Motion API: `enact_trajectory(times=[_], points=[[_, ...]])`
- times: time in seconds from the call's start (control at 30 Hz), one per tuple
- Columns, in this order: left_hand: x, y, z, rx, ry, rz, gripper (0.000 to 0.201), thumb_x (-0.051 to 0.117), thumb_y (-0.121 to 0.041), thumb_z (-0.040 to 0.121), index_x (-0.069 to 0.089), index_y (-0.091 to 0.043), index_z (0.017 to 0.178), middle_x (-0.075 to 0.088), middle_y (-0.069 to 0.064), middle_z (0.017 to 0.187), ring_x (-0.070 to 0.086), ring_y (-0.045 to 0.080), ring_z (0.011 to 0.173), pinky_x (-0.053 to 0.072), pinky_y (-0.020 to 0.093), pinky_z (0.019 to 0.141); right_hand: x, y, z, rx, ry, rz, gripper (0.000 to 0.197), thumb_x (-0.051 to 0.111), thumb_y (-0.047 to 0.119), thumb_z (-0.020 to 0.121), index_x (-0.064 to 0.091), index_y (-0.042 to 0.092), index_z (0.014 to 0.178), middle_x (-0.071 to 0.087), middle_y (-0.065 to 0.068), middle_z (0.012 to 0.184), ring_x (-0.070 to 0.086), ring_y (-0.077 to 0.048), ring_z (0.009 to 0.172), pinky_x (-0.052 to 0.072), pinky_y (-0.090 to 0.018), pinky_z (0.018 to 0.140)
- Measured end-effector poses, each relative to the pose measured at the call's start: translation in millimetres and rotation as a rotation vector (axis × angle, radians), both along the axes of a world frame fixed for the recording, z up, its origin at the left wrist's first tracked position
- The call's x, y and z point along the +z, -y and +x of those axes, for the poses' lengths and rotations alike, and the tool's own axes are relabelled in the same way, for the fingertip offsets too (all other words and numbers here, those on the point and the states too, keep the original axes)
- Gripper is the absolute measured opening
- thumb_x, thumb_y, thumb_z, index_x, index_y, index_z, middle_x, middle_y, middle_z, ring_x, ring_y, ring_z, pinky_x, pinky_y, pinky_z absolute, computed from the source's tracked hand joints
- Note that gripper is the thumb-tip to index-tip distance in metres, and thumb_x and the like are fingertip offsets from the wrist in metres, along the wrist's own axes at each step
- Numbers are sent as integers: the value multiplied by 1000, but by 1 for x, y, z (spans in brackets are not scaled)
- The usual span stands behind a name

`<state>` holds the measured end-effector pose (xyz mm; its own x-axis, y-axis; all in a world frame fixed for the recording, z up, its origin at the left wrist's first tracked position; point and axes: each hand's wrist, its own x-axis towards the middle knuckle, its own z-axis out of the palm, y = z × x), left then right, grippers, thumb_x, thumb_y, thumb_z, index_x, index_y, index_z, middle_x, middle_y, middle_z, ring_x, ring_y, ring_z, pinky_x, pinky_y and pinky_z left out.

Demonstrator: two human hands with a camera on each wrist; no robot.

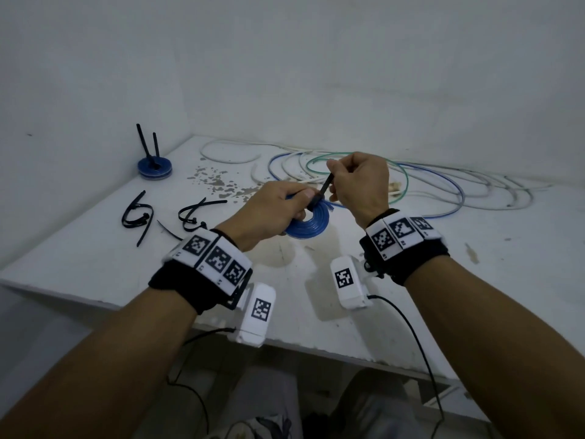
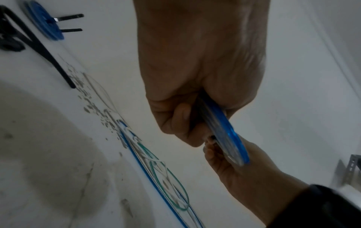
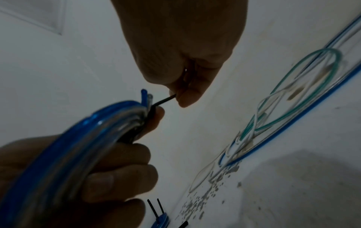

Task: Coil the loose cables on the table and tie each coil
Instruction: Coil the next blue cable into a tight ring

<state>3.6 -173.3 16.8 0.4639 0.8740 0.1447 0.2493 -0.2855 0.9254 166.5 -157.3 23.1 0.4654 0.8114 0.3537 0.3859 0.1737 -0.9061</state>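
My left hand (image 1: 278,207) grips a flat blue cable coil (image 1: 308,224) above the middle of the table, seen edge-on as the blue coil (image 2: 226,132) in the left wrist view. A black zip tie (image 1: 324,188) wraps the coil's top. My right hand (image 1: 357,182) pinches the tie's free tail (image 3: 166,99) between thumb and forefinger, just right of the coil (image 3: 64,138). Loose blue, green and white cables (image 1: 411,182) lie tangled on the table behind the hands.
A tied blue coil (image 1: 155,167) with two black tie tails sticking up sits in the far left corner by the wall. Spare black zip ties (image 1: 139,213) lie at the left of the white table (image 1: 95,258). Its front edge runs below my wrists.
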Motion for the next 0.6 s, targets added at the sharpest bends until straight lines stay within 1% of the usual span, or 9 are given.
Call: enact_trajectory(times=[0.07,0.13,0.23,0.3,0.37,0.43,0.47,0.53,0.6], points=[[-1,1,1,20,-11,43,29,46,-22,104,73,-11,108,45,-13,54,37,7,54,30,18,51,-1,-3,-2,0,4,-33,25,69,13,89,63,-4,71,61,-9,56,57,-13,38,54,-33,44],[-3,0,-1,40,-22,58,28,47,-21,104,73,-11,107,48,-15,51,39,1,49,32,13,51,-2,-7,-5,1,-6,-58,26,69,13,89,63,-5,72,59,-8,53,56,-12,36,57,-36,47],[-5,-1,-9,78,-58,75,26,47,-21,104,72,-13,103,50,-19,46,43,-2,45,33,9,49,-6,-14,-16,16,-10,-83,28,70,13,88,64,-9,73,59,-8,53,56,-13,35,57,-36,46],[-5,-2,-20,86,-51,54,27,46,-21,104,72,-13,104,48,-18,46,41,-1,45,33,12,48,-6,-20,-25,61,-25,-115,29,70,13,88,65,-11,75,59,-9,52,56,-12,34,52,-30,42],[-3,-10,-32,129,2,-30,26,45,-20,105,70,-16,111,49,-13,53,38,4,48,30,17,45,-2,-27,-34,134,-58,-127,26,70,13,90,66,-7,75,61,-9,54,58,-13,38,50,-26,43],[-1,-22,-51,249,79,-131,27,43,-15,104,62,-18,121,57,-1,66,40,11,56,28,22,43,4,-36,-42,179,-99,-91,24,70,15,91,67,-1,73,65,-9,59,61,-14,43,52,-26,45],[-1,-29,-62,308,98,-146,28,41,-11,102,59,-16,124,60,4,73,42,14,59,30,23,43,7,-40,-47,196,-113,-68,25,70,16,92,68,1,72,66,-10,61,62,-14,44,53,-27,47],[-4,-42,-84,389,67,-115,27,41,-3,99,61,-4,117,62,10,81,47,16,60,38,23,46,9,-48,-61,245,-107,-39,27,72,19,90,68,1,71,68,-12,62,63,-15,47,56,-30,49],[-8,-57,-106,497,66,-95,22,45,-4,100,65,-2,107,66,9,88,56,15,64,49,21,50,7,-56,-78,306,-41,-49,32,76,26,87,69,-1,71,69,-13,63,65,-17,50,57,-31,50]])
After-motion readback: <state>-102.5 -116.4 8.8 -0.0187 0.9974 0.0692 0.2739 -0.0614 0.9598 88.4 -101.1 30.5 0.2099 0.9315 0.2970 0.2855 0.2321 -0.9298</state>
